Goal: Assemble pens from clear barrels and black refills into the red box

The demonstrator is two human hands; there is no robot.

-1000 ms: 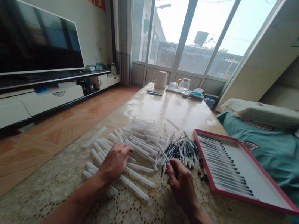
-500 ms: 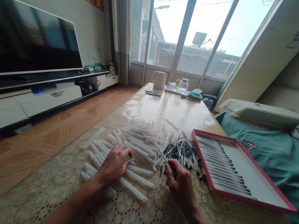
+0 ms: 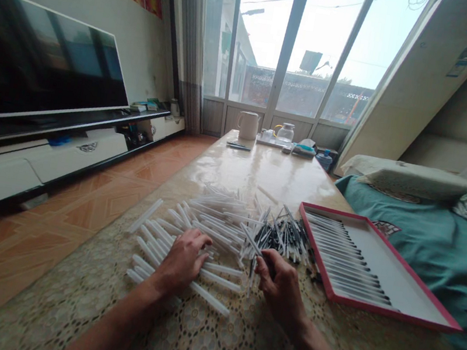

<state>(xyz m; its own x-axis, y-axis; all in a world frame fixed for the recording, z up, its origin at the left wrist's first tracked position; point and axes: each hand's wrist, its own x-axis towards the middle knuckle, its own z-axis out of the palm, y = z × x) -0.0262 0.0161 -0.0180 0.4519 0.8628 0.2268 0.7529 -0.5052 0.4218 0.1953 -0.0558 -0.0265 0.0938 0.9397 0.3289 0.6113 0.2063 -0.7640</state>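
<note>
My left hand (image 3: 185,257) rests over a pile of translucent white pen tubes (image 3: 209,298). Its thumb and index finger are apart, and nothing shows between them; some tubes lie hidden under the palm. In my right hand (image 3: 282,283), thumb and fingers pinch a thin pen refill (image 3: 252,239) that points up and to the left. Just beyond that hand is a heap of black-and-clear pen refills (image 3: 284,233). To the right, a shallow pink-rimmed box (image 3: 416,281) holds a row of black-ended pens (image 3: 348,258).
A patterned cover lies on the long table (image 3: 206,348). At its far end stand a beige jug (image 3: 248,125), a glass pitcher (image 3: 285,133) and a tissue pack (image 3: 305,147). A green-covered sofa (image 3: 441,231) runs along the right, a TV cabinet (image 3: 85,157) along the left.
My left hand has shifted slightly right over the tubes, and its thumb and index finger have spread. The right hand keeps its place with the refill.
</note>
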